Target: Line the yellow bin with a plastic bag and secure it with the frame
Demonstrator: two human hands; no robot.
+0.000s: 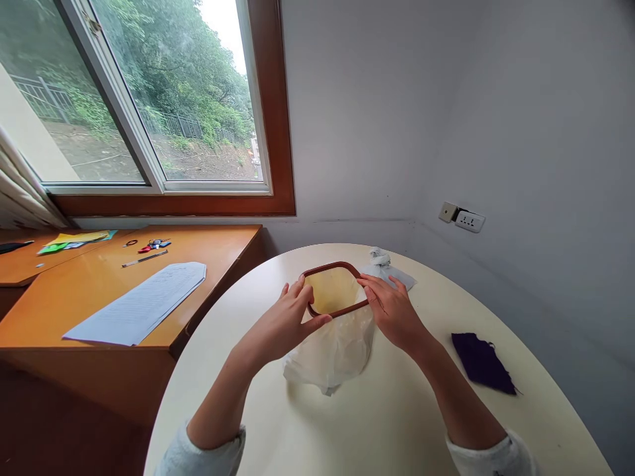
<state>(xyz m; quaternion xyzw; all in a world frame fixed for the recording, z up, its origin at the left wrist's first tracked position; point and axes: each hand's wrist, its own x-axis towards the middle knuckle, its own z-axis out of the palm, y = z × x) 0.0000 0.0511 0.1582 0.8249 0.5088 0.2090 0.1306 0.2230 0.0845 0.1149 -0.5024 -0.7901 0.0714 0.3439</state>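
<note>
Where the round white tabletop (387,410) curves toward the room's corner, I see both hands meeting on a reddish-brown hoop (330,266) with rounded corners. The hoop lies near the middle of the far half of the tabletop and is tilted a little toward the camera. The left hand (290,320) pinches the hoop's near-left rim, thumb on the near side and fingers bent over the top. The right hand (391,311) has its fingers folded over the right rim; I cannot see its thumb. A pale, thin cloth (332,350) fills the hoop's opening and hangs loose below it, bunched on the tabletop between the two wrists. Just behind the hoop, touching or nearly touching its far-right corner, sits a small white knotted bundle (384,264). A dark purple scrap (481,360) lies flat on the tabletop, well apart to the right of the right forearm. To the left stands a wooden desk (99,284) carrying a printed sheet (141,304), a pen (145,259) and some coloured papers (79,239) under a window (149,99). A wall socket (469,220) shows on the right wall.
</note>
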